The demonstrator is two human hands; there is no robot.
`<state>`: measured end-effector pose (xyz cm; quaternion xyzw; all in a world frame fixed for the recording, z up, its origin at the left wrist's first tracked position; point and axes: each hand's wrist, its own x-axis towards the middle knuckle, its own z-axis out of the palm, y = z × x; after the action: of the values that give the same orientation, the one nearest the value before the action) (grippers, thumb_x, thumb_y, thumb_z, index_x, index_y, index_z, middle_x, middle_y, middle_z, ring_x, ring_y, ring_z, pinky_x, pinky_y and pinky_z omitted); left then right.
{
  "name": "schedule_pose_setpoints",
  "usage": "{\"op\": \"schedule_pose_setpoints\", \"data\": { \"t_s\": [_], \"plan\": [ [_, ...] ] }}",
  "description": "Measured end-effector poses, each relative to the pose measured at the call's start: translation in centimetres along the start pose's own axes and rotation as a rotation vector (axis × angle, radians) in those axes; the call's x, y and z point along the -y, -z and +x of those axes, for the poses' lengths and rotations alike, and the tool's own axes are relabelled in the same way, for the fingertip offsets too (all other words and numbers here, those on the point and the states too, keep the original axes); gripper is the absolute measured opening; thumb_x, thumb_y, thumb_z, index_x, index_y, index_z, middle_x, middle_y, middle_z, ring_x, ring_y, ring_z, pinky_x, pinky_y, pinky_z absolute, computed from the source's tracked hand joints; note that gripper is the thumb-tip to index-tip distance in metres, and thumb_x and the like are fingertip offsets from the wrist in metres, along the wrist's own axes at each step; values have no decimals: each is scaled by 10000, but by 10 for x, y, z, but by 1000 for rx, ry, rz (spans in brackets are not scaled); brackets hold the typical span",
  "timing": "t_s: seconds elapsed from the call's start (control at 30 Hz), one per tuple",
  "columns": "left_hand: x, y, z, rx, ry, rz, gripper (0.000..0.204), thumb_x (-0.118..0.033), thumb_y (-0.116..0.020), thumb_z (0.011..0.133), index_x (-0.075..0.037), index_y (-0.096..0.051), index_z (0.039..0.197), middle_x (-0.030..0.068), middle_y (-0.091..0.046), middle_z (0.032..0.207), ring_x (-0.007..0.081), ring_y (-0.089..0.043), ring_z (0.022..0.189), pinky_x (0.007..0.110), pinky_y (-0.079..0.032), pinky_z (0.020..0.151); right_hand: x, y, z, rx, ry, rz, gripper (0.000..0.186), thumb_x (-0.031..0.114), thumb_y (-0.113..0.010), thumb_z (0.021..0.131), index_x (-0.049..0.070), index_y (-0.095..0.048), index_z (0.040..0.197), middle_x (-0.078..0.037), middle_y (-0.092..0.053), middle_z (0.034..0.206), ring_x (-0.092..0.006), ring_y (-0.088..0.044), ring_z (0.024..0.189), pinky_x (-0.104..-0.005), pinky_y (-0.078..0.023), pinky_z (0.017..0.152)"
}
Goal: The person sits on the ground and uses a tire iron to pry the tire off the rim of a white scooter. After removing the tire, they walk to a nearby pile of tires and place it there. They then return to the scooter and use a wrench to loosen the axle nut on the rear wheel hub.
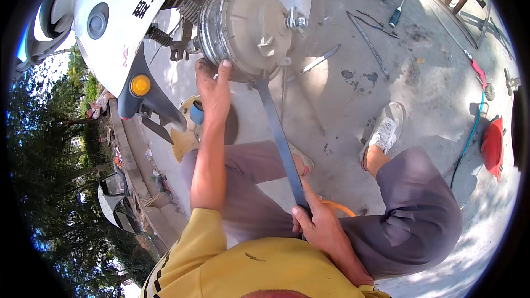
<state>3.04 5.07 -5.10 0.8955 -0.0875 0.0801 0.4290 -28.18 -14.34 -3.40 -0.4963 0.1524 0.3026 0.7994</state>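
Note:
A grey, dusty wheel hub with no tyre on it point(251, 33) stands at the rear of a white scooter point(110, 11), beside a coil spring point(189, 8). Its axle end point(298, 22) with a nut points to the right. My left hand point(214, 91) grips the lower left rim of the hub, thumb up against it, with the other fingers partly hidden. In my right hand point(320, 223) is the near end of a long, flat dark pry bar point(280, 138). The bar slants up, and its far tip meets the lower edge of the hub.
A screwdriver point(395, 17) and a metal bar point(369, 44) lie on the concrete at the upper right. Farther right are a blue hose point(473, 129) with a pink handle point(478, 72) and a red dish-like object point(492, 146). A yellow basin point(185, 140) stands left of my legs.

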Motion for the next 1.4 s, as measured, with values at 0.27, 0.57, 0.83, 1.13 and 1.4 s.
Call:
{"op": "schedule_pose_setpoints", "data": {
  "t_s": [0.27,0.57,0.83,1.13,1.4],
  "plan": [
    [16,-5,-13,-17,24,-83,464,-270,-716,1010,35,-490,1276,121,-616,1230,174,-604,1100,308,-497,965,-17,44,13,12,137,-264,651,94,-667,958,11,-389,1540,-179,-648,717,-385,-655,635,-476,-500,590],
    [39,-5,-25,13,-36,-239,404,-57,-686,1000,32,-496,1345,126,-618,1335,201,-617,1207,356,-492,1054,-24,53,32,0,188,-265,652,62,-692,927,-29,-412,1509,-175,-644,729,-372,-657,641,-454,-504,582],
    [29,-9,-27,-32,80,-150,435,-68,-757,949,19,-524,1306,90,-629,1252,160,-607,1121,303,-470,994,-35,40,29,-79,218,-416,649,80,-678,945,-44,-395,1515,-173,-642,706,-365,-655,620,-452,-488,547],
    [10,-9,-18,65,133,-185,363,-37,-763,912,14,-556,1205,101,-678,1170,161,-611,1071,325,-474,972,-43,8,25,-158,206,-398,664,71,-623,976,-43,-328,1560,-177,-677,703,-336,-662,578,-421,-519,560],
    [29,2,-10,120,37,-167,411,-63,-756,926,52,-556,1266,132,-693,1206,178,-639,1121,338,-489,1001,-37,-2,22,-235,143,-316,591,71,-594,1001,-60,-391,1540,-145,-685,704,-180,-687,596,-344,-543,582]
  ]
}}
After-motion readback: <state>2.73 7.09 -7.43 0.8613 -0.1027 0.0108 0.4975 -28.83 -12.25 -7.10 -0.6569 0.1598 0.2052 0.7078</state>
